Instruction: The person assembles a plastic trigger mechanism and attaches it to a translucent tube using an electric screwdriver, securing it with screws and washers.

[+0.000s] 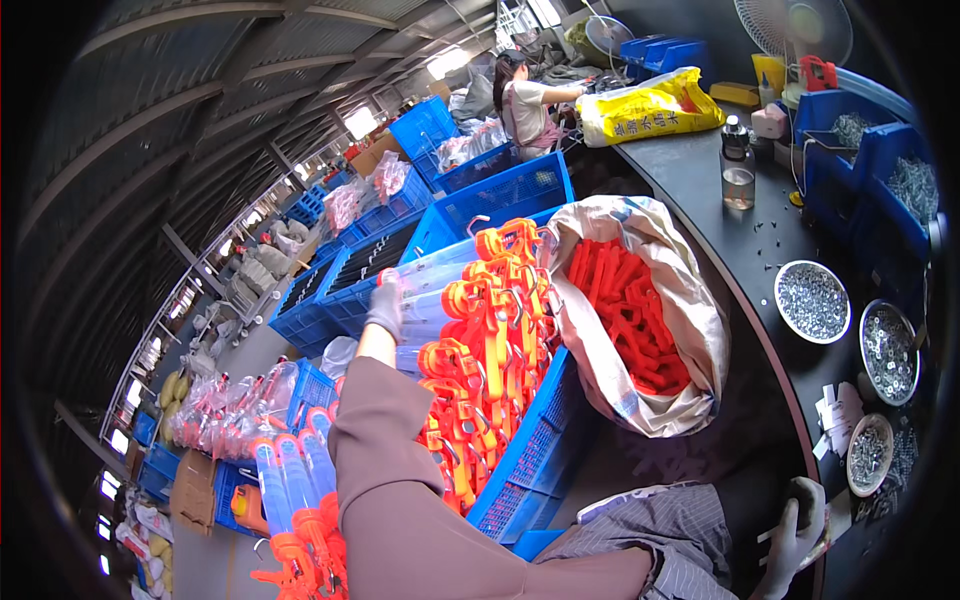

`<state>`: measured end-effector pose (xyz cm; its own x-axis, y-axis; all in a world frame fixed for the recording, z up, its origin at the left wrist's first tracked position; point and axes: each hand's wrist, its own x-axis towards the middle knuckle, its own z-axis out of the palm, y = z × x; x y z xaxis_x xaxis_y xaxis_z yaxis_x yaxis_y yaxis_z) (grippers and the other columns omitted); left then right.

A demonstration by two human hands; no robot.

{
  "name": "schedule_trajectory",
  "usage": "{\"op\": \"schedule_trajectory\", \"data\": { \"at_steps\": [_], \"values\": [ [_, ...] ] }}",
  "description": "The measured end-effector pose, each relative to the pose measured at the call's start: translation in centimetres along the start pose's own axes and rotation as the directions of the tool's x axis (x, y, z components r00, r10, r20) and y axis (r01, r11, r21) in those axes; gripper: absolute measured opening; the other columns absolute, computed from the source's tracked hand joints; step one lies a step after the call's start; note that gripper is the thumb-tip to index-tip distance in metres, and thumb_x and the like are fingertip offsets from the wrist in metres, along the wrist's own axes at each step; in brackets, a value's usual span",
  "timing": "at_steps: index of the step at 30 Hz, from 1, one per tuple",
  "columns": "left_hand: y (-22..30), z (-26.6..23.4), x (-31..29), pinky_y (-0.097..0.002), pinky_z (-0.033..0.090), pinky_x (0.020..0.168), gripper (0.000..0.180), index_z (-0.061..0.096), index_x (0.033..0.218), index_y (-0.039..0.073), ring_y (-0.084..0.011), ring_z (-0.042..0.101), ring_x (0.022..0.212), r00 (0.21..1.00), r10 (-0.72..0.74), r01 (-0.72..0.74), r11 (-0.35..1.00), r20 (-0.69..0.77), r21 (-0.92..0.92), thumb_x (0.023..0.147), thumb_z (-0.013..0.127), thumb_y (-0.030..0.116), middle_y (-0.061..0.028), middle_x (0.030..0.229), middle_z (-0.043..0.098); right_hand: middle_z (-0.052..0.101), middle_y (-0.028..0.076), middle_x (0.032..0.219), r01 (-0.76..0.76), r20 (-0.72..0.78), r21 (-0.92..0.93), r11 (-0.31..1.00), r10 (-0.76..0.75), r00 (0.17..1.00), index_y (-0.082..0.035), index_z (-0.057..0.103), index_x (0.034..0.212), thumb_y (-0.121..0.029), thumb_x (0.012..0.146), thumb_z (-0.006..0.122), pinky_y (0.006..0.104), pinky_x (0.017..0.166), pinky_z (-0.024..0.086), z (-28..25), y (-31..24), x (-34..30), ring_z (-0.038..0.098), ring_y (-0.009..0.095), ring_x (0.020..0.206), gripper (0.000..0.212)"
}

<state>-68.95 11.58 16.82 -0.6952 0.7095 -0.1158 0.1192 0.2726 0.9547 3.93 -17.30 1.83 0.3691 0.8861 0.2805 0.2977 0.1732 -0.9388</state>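
My left hand (385, 308), in a pale glove, reaches over to the far ends of the stacked caulking guns (490, 345). These have clear blue barrels, orange handles and bent metal hooks, and they fill a blue crate (530, 450) in front of me. The hand touches a barrel end, but its blurred fingers do not show whether they grip it. Low on the right, my gloved right hand (795, 530) is closed at the dark table's edge. A thin light-coloured piece shows beside its fingers; its kind is unclear.
A white sack (640, 400) of red plastic parts (625, 310) stands right of the crate. Bowls of small metal hardware (812, 302), a bottle (737, 175) and blue bins (850, 150) occupy the dark table (690, 180). More caulking guns (300, 500) lie lower left. A co-worker (525, 105) sits beyond.
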Motion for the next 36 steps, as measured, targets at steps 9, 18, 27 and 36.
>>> {"op": "schedule_trajectory", "data": {
  "at_steps": [9,18,27,36],
  "values": [
    [-1.7,7.5,5.2,-0.0377,0.044,0.098,0.038,0.063,0.121,-0.002,-0.0277,0.062,0.111,0.934,0.349,-0.357,0.924,0.077,0.139,0.096,0.050,0.024,-0.0197,0.116,0.066,0.057,0.013,0.108,0.058,-0.086,-0.347,0.936,-0.093,0.992,0.004,0.057,0.112,-0.003,0.085,0.053,0.0327,0.092,0.043,0.5,-0.1,-1.0,0.056,0.025,0.103,0.028],
    [-0.2,14.2,5.2,-0.0343,0.035,0.105,0.062,0.040,0.145,0.002,-0.0310,0.047,0.128,0.878,0.164,-0.305,0.915,0.450,0.263,0.094,0.057,0.033,-0.0159,0.140,0.052,0.060,0.013,0.115,0.060,-0.038,-0.422,0.905,-0.083,0.996,0.004,0.059,0.120,0.000,0.094,0.059,0.0196,0.049,0.052,0.8,-1.3,-0.9,0.061,0.014,0.073,0.027],
    [-1.1,7.0,6.0,-0.0331,0.041,0.100,0.057,0.045,0.141,0.000,-0.0262,0.057,0.119,0.934,0.231,-0.270,0.956,0.272,0.114,0.093,0.058,0.027,-0.0144,0.137,0.054,0.064,0.014,0.111,-0.002,0.041,-0.403,0.915,0.020,0.999,0.003,0.063,0.116,-0.003,0.093,0.060,0.0335,0.086,0.051,3.0,-4.4,1.4,0.062,0.025,0.096,0.024],
    [-6.0,0.1,9.9,-0.0452,0.051,0.086,0.052,0.061,0.115,0.001,-0.0292,0.065,0.098,0.960,-0.059,0.002,0.979,-0.272,-0.205,0.082,0.065,0.041,-0.0137,0.108,0.067,0.064,0.018,0.112,0.122,0.146,-0.426,0.896,-0.065,0.987,0.004,0.063,0.114,-0.003,0.091,0.061,0.0378,0.091,0.049,2.3,-4.5,1.7,0.062,0.032,0.101,0.024]
  ]
}}
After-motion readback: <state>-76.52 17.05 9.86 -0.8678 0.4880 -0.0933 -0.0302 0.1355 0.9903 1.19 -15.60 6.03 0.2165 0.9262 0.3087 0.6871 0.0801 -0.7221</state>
